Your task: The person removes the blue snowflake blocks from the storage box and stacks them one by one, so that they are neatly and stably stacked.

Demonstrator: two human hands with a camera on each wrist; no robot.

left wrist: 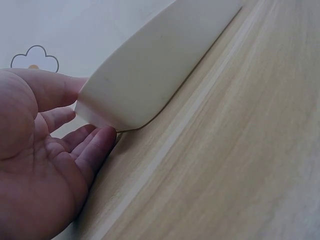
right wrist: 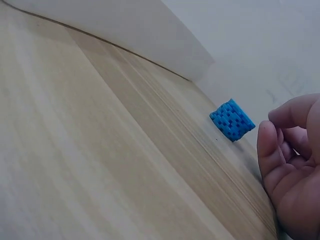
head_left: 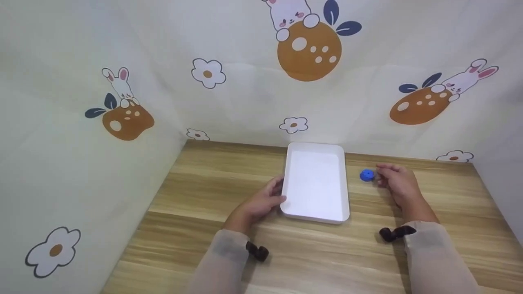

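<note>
A white rectangular tray (head_left: 314,179) lies on the wood-grain table. My left hand (head_left: 262,201) grips its left side near the front corner, thumb at the rim; the left wrist view shows the fingertips against the tray's side and lower edge. To the right of the tray is a small blue round piece (head_left: 367,175) with a hole in its top. Its side looks blocky and ribbed in the right wrist view. My right hand (head_left: 398,183) is just right of this piece, fingers loosely bent, with a small gap to it in the right wrist view.
Pale cloth (head_left: 245,98) printed with rabbits, fruit and flowers hangs behind the table (head_left: 212,175) and at its sides. The tray's far end is close to the back cloth. A dark wrist camera (head_left: 257,251) is on the left sleeve, another (head_left: 396,233) on the right.
</note>
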